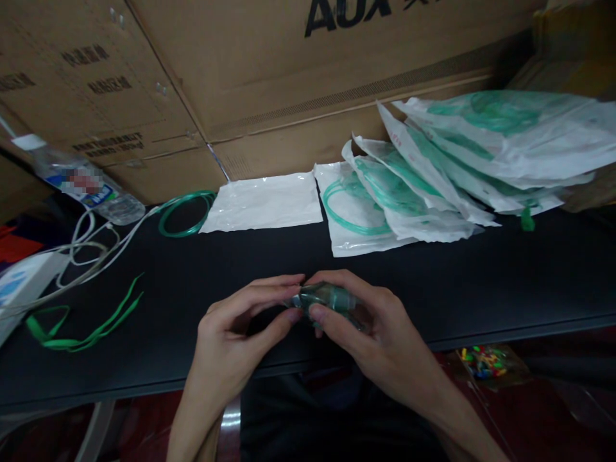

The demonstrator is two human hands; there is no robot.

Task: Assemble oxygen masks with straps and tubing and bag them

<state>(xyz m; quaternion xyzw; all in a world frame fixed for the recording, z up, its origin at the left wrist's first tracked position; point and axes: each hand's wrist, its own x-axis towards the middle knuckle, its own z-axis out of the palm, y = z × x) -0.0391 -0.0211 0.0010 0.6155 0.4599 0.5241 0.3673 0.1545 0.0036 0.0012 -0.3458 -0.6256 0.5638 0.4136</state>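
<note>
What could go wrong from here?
- Slip: the left hand and right hand have a fingertip grip on the translucent green piece, near the table's front edge; it might drop.
- Slide: the overlapping packets could shift if bumped.
- Snag: white cables beside the green tubing coil might catch it.

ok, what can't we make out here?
Head view:
green clear item: full shape, hidden by left grip and right grip
bottle label: wording, pixelated
carton lettering: cut by top edge
top packet: right end, cut by right edge
coloured pieces: identity, too small
</note>
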